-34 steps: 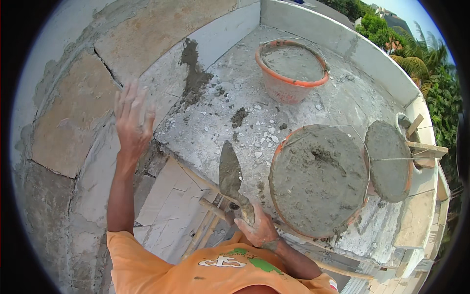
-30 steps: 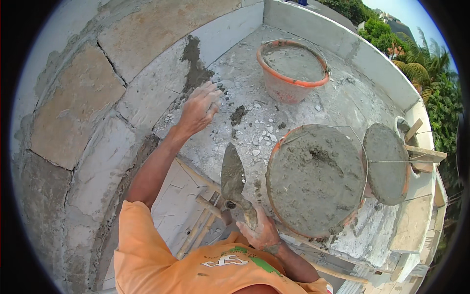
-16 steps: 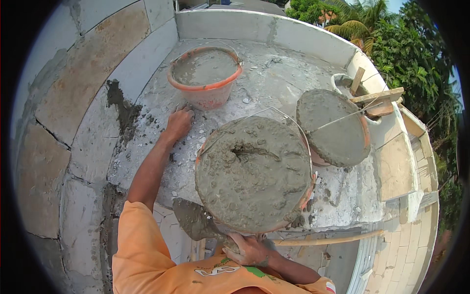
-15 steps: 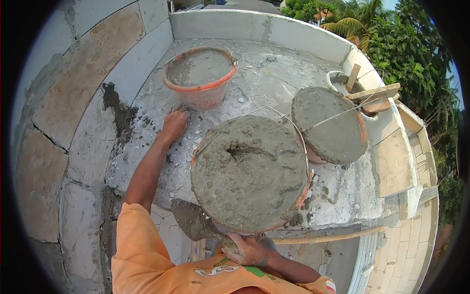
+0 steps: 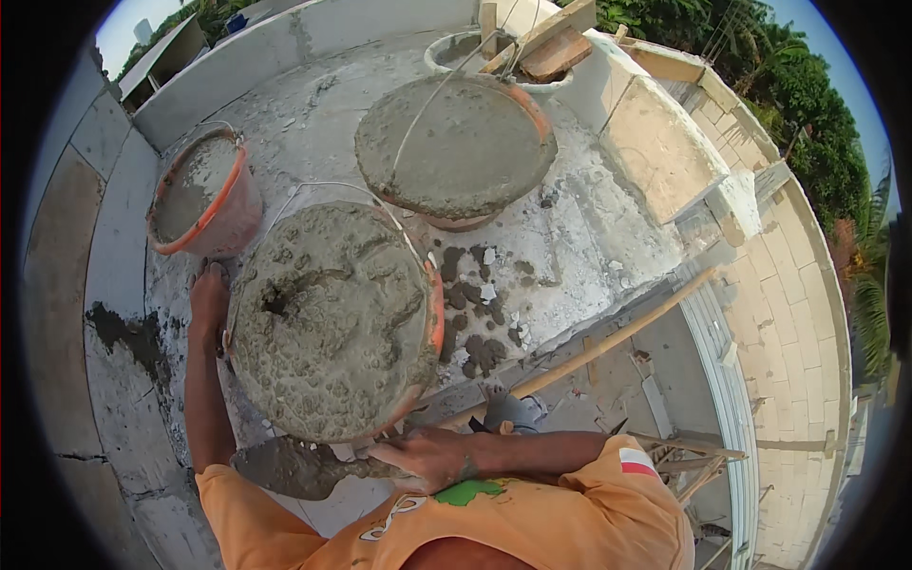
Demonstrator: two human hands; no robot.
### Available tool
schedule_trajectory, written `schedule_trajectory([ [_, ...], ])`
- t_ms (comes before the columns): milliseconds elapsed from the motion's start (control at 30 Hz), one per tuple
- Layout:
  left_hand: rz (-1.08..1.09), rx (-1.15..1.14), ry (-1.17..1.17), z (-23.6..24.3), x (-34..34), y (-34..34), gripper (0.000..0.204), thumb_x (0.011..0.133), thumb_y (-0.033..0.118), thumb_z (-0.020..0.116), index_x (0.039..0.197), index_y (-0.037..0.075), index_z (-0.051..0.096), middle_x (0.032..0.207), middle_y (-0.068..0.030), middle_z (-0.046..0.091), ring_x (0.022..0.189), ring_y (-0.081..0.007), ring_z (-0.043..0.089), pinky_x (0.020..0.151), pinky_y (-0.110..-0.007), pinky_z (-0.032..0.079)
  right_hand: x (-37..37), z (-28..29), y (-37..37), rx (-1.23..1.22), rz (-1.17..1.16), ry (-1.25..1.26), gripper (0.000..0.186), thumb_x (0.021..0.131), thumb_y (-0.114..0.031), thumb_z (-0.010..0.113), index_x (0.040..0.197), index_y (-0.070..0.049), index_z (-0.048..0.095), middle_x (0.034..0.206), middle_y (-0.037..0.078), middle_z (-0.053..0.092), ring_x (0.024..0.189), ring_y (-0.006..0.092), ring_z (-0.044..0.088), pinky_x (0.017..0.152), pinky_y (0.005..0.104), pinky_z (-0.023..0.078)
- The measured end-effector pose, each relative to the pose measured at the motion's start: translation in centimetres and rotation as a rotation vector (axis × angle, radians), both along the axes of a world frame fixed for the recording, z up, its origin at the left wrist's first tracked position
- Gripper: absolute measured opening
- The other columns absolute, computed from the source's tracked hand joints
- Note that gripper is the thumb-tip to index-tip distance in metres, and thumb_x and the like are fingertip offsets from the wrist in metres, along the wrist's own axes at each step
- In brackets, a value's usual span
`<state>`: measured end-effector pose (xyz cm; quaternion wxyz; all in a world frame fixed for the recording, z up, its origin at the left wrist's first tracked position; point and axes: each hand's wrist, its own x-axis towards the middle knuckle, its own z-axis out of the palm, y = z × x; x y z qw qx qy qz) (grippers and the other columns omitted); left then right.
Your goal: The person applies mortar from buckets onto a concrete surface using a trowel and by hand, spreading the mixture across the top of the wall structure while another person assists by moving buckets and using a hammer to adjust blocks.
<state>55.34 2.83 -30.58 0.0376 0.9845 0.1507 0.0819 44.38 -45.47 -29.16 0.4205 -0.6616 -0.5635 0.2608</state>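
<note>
My right hand is closed around a trowel, just below the nearest bucket. The trowel's mortar-smeared blade points left in front of my body; its handle is mostly hidden by the hand. Wet grey mortar fills the nearest bucket, heaped and rough, with a small dark hollow at its left. My left hand rests on the concrete slab, fingers forward and holding nothing, between that bucket's left side and a smaller orange-rimmed bucket of mortar.
Behind the nearest bucket stands another full mortar bucket. A white-rimmed bucket with wood pieces sits beside the low wall. Mortar drops dot the slab. A wooden pole crosses beyond the slab's edge, over a lower level.
The view has turned right, so buckets and slab sit farther left. The trowel stays in my right hand near the bucket's front; my left hand remains on the slab.
</note>
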Motion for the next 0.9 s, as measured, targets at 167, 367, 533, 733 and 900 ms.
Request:
schedule_trajectory([
  [167, -0.076, -0.034, -0.033, -2.1, 0.0, 2.2, 0.015, 0.090, 0.005, 0.046, 0.099, -0.003, 0.055, 0.097, -0.0274, 0.064, 0.096, -0.0458, 0.062, 0.079, -0.054, 0.048, 0.5, 1.3, -1.2, 0.218, 0.011, -0.001, 0.051, 0.079, -0.014, 0.070, 0.122, 0.004, 0.047, 0.094, 0.021, 0.062, 0.075, 0.0410, 0.064, 0.062, 0.0469, 0.052],
  [367, -0.126, -0.096, -0.059, -2.5, -0.3, 1.7, 0.014, 0.091, 0.006, 0.046, 0.098, -0.003, 0.054, 0.094, -0.0272, 0.064, 0.090, -0.0467, 0.062, 0.076, -0.054, 0.048, 1.9, 4.5, -3.8, 0.296, 0.035, 0.112, 0.050, 0.081, -0.013, 0.069, 0.123, 0.002, 0.048, 0.095, 0.020, 0.063, 0.076, 0.0399, 0.065, 0.062, 0.0463, 0.052],
  [533, -0.133, -0.104, -0.092, -2.0, 0.3, 1.6, 0.014, 0.092, 0.007, 0.047, 0.097, -0.003, 0.054, 0.091, -0.0271, 0.064, 0.086, -0.0475, 0.062, 0.073, -0.054, 0.047, 2.6, 5.3, -6.2, 0.400, -0.023, 0.188, 0.051, 0.084, -0.018, 0.072, 0.125, 0.002, 0.050, 0.097, 0.018, 0.065, 0.078, 0.0388, 0.065, 0.065, 0.0452, 0.052],
  [733, 0.020, -0.063, -0.108, -0.6, -2.4, 2.0, 0.015, 0.093, 0.008, 0.047, 0.097, -0.004, 0.054, 0.090, -0.0272, 0.065, 0.081, -0.0479, 0.062, 0.070, -0.054, 0.047, 4.1, 7.2, -11.3, 0.334, -0.369, 0.120, 0.056, 0.080, -0.018, 0.079, 0.125, 0.003, 0.053, 0.092, 0.015, 0.067, 0.075, 0.0281, 0.066, 0.064, 0.0353, 0.051],
  [900, 0.204, 0.088, -0.093, -1.5, -9.4, 6.5, 0.024, 0.092, 0.008, 0.046, 0.107, -0.006, 0.058, 0.093, -0.0286, 0.065, 0.082, -0.0473, 0.062, 0.072, -0.055, 0.046, 5.8, 7.5, -17.4, 0.242, -1.023, 0.245, 0.039, 0.085, -0.012, 0.074, 0.114, 0.004, 0.054, 0.083, 0.009, 0.064, 0.073, 0.0178, 0.064, 0.065, 0.0320, 0.049],
])
